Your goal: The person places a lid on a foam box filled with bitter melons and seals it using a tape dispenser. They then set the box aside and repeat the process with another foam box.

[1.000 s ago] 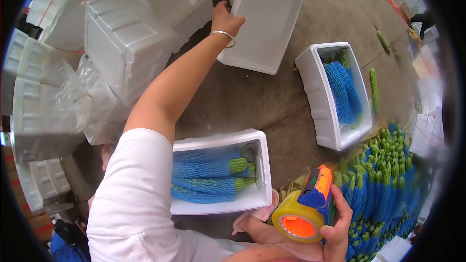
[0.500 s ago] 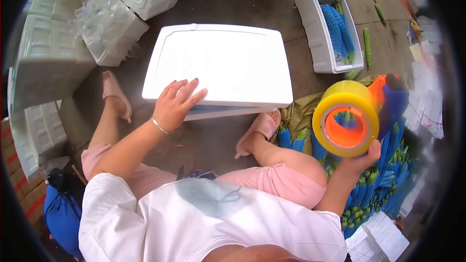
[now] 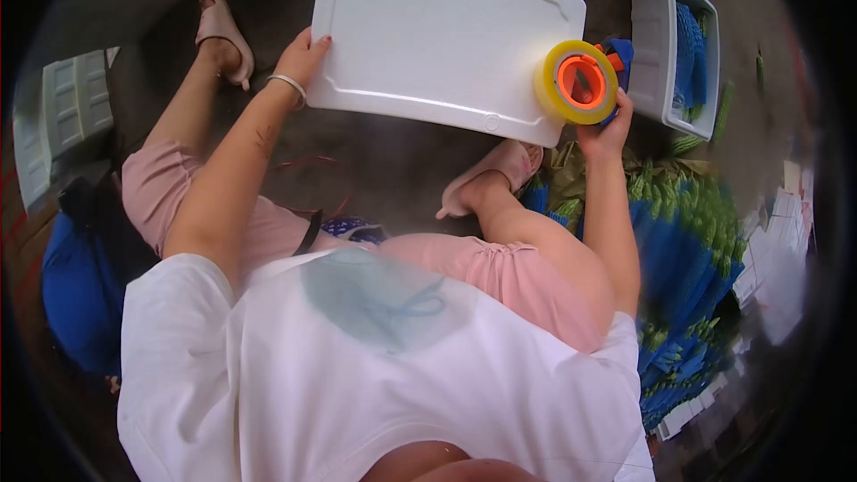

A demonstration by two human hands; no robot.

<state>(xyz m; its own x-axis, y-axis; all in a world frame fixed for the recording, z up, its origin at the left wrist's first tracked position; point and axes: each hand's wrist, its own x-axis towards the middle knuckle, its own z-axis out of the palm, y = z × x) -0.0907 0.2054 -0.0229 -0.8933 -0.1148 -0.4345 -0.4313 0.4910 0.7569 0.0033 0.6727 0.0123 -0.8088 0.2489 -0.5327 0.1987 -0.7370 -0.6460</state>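
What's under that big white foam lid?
The foam lid hides whatever lies beneath it. The left hand grips its left edge; the right hand holds the tape dispenser at its right corner.

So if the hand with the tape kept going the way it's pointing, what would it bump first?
Most likely the white foam lid. The right hand holds the yellow tape dispenser right at the lid's right edge, already overlapping it, though depth is hard to judge from above.

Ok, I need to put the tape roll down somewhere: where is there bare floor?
Bare floor lies between the white foam lid and the person's legs. Right of the right hand it is crowded: netted vegetables and an open foam box.
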